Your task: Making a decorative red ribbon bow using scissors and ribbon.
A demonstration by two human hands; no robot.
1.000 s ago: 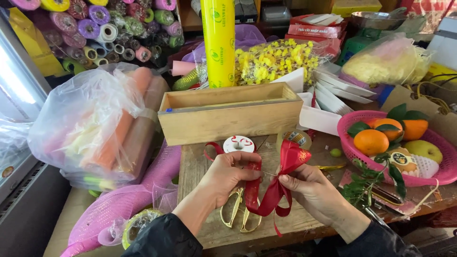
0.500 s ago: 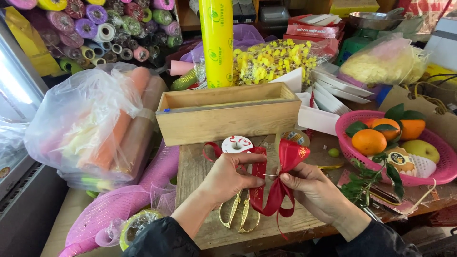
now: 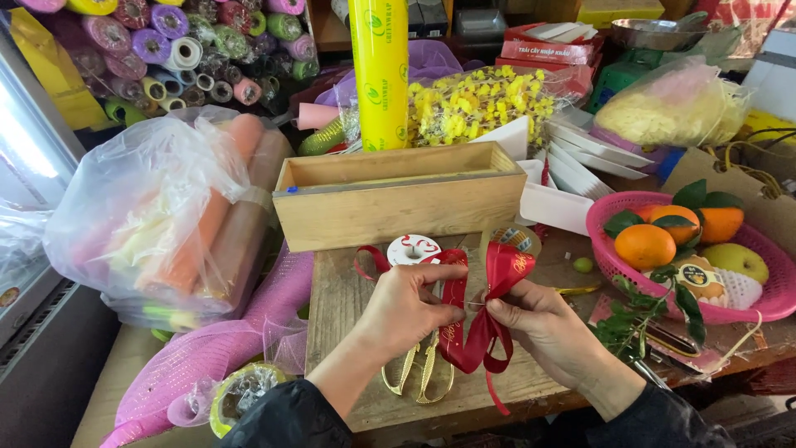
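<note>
two bare hands meet over the middle of a worn wooden board [image 3: 348, 307], seen from above by the person doing the work. both forearms, in dark sleeves, come up from the bottom edge and angle inward toward each other. the left hand [image 3: 406, 311] is curled, knuckles up, its fingers closed in a pinch on a red ribbon [image 3: 477, 332] printed with gold. the right hand [image 3: 539, 328] faces it, thumb and forefinger pressed tight on the same ribbon at the pinched waist of a bow, the other fingers folded loosely beneath. the ribbon's loops fan upward above the fingertips, and its tails hang down between the hands to the board's front edge. gold-handled scissors [image 3: 419, 373] lie flat on the board under the left hand, partly hidden by it. just beyond the hands sits a white ribbon spool [image 3: 412, 247] with a loose red end curling to its left. behind that stands a long, open wooden box [image 3: 398, 199]. to the right, a pink plastic basket [image 3: 613, 261] holds oranges, a pale green fruit and leaves. to the left, a clear plastic bag [image 3: 157, 216] bulges with rolled paper, and pink mesh [image 3: 224, 348] spills below it. a tall yellow roll [image 3: 379, 70] rises behind the box.
</note>
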